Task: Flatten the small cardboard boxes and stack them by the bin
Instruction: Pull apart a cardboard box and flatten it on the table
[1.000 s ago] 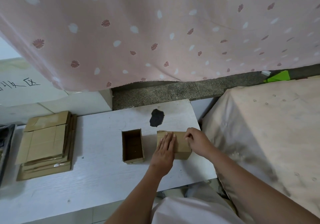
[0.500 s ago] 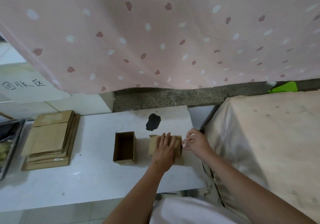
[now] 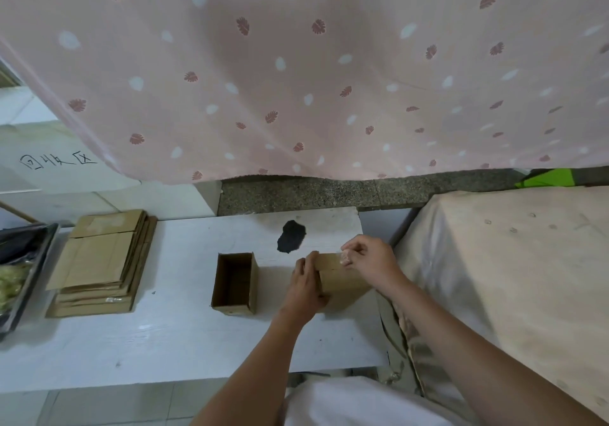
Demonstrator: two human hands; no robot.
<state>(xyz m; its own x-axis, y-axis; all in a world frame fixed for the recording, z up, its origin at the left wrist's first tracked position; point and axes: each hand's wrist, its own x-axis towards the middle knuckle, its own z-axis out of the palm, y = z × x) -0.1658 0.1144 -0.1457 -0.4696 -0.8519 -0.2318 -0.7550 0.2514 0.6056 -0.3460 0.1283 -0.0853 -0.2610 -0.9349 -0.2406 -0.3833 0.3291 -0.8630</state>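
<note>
A small closed cardboard box (image 3: 339,280) stands on the white table (image 3: 164,336) at the right. My left hand (image 3: 304,285) grips its left side, fingers curled over the top edge. My right hand (image 3: 369,257) pinches a strip of clear tape (image 3: 344,256) at the box's top far edge. Left of it sits a second small box (image 3: 234,282), open at the top and empty. A stack of flattened boxes (image 3: 102,261) lies at the table's left end, beside a dark bin (image 3: 19,271).
A pink patterned curtain (image 3: 296,73) hangs over the back. A cloth-covered surface (image 3: 514,277) stands close on the right. A black patch (image 3: 291,236) marks the table behind the boxes. A white sheet with handwriting (image 3: 56,162) is at the far left.
My left hand went from lying flat on the box's top to gripping its left side. My right hand rose at the far edge, pulling tape up. The camera view shifted.
</note>
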